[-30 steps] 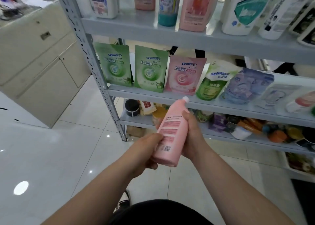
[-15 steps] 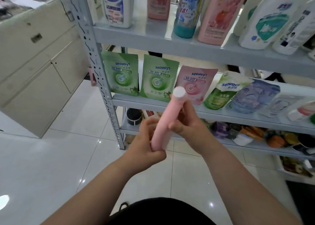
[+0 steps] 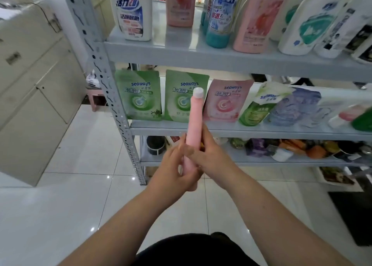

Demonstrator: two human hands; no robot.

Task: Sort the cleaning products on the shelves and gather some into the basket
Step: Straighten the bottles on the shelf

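pink plastic, edge-on now: the pink bottle (image 3: 193, 133) showed its broad labelled face a second ago, tilted and held low; it has since been turned and lifted, so it stands nearly upright with its white cap (image 3: 198, 92) on top, in front of the middle shelf (image 3: 221, 129) and between the second green pouch (image 3: 186, 96) and the pink pouch (image 3: 225, 100) behind it; i take this to mean the label check is over and the bottle is being squared up for placing; whether it goes among the tall pink bottles on the top shelf (image 3: 201, 58) or into a basket i cannot tell, as no basket shows plainly; the sorting looks early, with the pouches on the right of the middle shelf slumped.

left hand (image 3: 173, 165) wraps the lower body from the left, fingers curled round it and the base poking out just below; right hand (image 3: 213, 157) grips from the right a little higher, thumb laid across the near side; both hold the bottle, neither is free; the two forearms come in from the near edge and meet at the bottle, well clear of the shelf edge; the bottle touches nothing but the hands.
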